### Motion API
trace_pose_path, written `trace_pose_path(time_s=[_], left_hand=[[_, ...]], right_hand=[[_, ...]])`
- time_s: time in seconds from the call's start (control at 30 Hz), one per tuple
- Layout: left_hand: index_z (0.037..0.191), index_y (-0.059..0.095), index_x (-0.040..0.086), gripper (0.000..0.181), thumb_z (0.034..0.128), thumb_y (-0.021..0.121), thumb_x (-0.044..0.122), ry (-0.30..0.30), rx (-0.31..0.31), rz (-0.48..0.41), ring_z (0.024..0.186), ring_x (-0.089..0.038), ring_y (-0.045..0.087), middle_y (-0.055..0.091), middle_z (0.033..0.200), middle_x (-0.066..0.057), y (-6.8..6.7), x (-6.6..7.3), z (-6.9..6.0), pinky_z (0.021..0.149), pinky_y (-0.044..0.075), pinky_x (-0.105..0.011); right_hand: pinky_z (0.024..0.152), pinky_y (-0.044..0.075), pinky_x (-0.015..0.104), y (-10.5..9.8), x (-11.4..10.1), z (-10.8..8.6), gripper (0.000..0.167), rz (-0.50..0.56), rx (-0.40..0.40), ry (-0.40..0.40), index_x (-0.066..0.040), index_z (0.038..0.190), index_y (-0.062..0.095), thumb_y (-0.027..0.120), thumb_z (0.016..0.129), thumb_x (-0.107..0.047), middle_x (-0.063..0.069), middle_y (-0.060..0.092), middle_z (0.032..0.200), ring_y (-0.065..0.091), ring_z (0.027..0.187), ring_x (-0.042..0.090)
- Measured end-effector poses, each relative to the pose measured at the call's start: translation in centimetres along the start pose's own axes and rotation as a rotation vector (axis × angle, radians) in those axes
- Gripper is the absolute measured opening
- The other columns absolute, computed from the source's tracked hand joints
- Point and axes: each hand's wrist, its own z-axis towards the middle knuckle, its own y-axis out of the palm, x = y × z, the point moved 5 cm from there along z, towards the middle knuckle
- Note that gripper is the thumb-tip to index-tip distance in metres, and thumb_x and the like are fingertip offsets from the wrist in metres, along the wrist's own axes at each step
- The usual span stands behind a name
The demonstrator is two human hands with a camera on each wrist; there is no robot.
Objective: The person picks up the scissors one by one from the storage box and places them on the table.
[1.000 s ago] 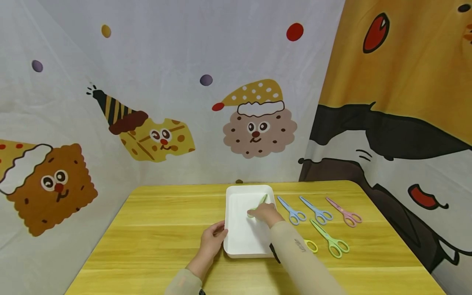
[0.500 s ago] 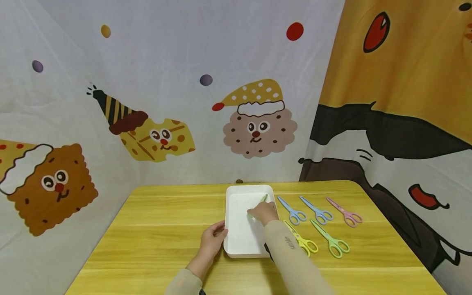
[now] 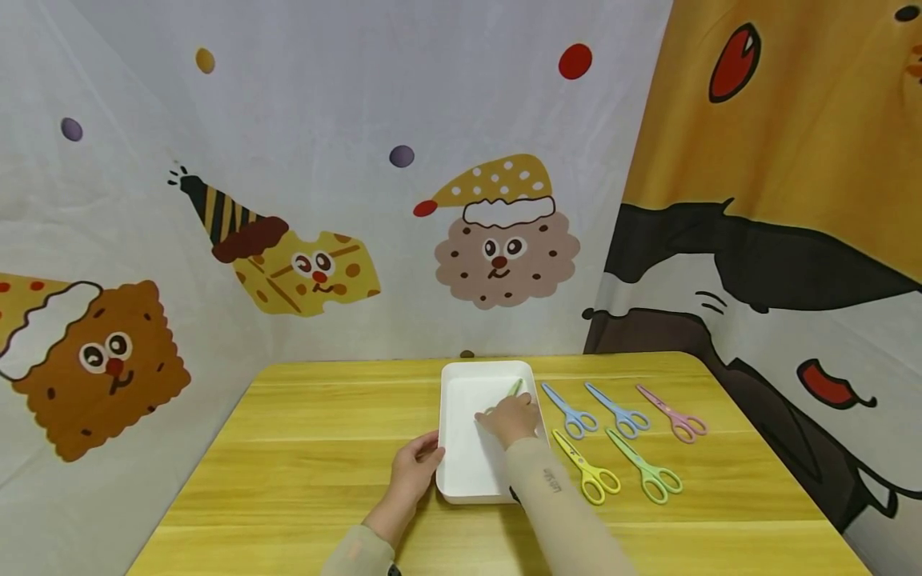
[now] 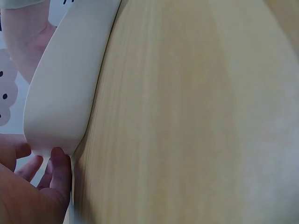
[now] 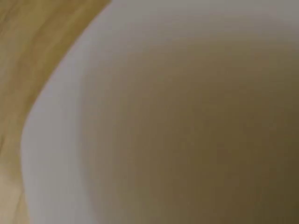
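A white tray point(image 3: 468, 472) lies on the table. My left hand point(image 3: 414, 472) is at its left side, and in the left wrist view that hand point(image 4: 42, 186) pinches the tray's edge point(image 4: 65, 88) between thumb and fingers. Inside the tray is a pair of green scissors point(image 3: 515, 388), blade tip toward the far right corner. My right hand point(image 3: 510, 418) reaches over these scissors and grips their handle, most of which it covers. The right wrist view is blurred, showing only the pale tray point(image 5: 51, 154) and a dark area.
Right of the tray lie two blue scissors point(image 3: 572, 414) point(image 3: 619, 412), pink scissors point(image 3: 673, 416), yellow scissors point(image 3: 587, 470) and another green pair point(image 3: 644, 468). A wooden table point(image 3: 324, 416) carries them all. Behind it hangs a cartoon-printed cloth point(image 3: 396, 80).
My right hand and forearm have shifted slightly left over the tray, uncovering the yellow scissors fully. The green blade tip in the tray stays in about the same place. My left hand has not moved.
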Motion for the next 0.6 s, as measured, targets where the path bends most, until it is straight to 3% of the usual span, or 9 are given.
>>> trace_pose_path(time_s=[0.13,0.33,0.6], left_hand=[[0.120,0.060,-0.006,0.034,0.0883,0.063,0.005,0.006,0.003,-0.002,0.103,-0.031,0.063,0.064,0.113,-0.024,0.0,0.1,0.0,0.086,0.055,-0.032],[0.120,0.060,-0.006,0.035,0.0883,0.064,0.007,0.005,-0.003,-0.002,0.103,-0.030,0.063,0.064,0.113,-0.023,-0.1,0.3,-0.2,0.086,0.055,-0.031],[0.121,0.059,-0.007,0.035,0.0888,0.063,0.006,0.013,-0.009,-0.008,0.104,-0.031,0.062,0.063,0.114,-0.025,-0.1,0.2,-0.2,0.087,0.055,-0.033]], right_hand=[[0.084,0.051,0.047,0.6,0.0,-0.1,0.081,0.050,0.061,0.009,0.021,0.112,0.052,0.073,0.076,-0.048,0.030,0.044,0.115,0.049,0.104,0.042],[0.077,0.053,0.044,1.2,0.0,-0.3,0.079,-0.024,0.127,-0.036,0.021,0.113,0.049,0.073,0.077,-0.045,0.028,0.045,0.110,0.049,0.099,0.040],[0.076,0.052,0.045,1.0,0.2,0.0,0.063,0.045,0.069,-0.031,0.017,0.108,0.053,0.073,0.076,-0.034,0.027,0.043,0.109,0.046,0.100,0.039]])
